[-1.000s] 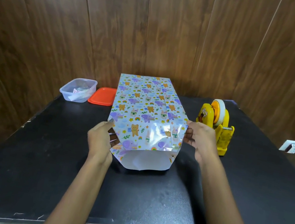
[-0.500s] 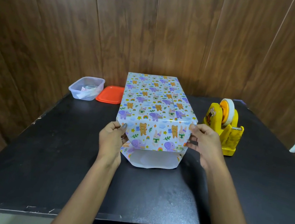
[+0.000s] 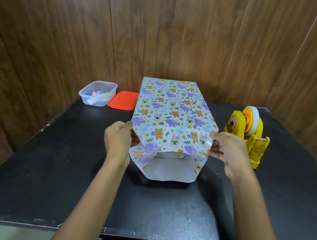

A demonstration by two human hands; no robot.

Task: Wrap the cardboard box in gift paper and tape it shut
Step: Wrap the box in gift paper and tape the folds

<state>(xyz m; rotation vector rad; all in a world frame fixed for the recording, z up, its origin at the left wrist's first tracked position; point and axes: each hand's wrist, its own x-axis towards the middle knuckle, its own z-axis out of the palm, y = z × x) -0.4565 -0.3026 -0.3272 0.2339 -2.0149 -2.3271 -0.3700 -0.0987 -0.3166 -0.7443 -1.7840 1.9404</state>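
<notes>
A box wrapped in gift paper [image 3: 172, 111] printed with cartoon animals lies lengthwise on the black table [image 3: 60, 166]. Its near end is open, and the paper's white inner side shows on the bottom flap [image 3: 169, 171]. The top flap is folded down over that end. My left hand [image 3: 118, 140] pinches the paper at the near left corner. My right hand [image 3: 227, 151] pinches the near right corner. The cardboard itself is hidden under the paper.
A yellow tape dispenser [image 3: 246, 131] with a roll of tape stands just right of the box, close to my right hand. At the back left sit a clear plastic tub [image 3: 97, 96] and its orange lid [image 3: 123, 103]. A wood-panelled wall rises behind the table.
The top flap has been folded further down over the open near end. Both hands stay at the near corners.
</notes>
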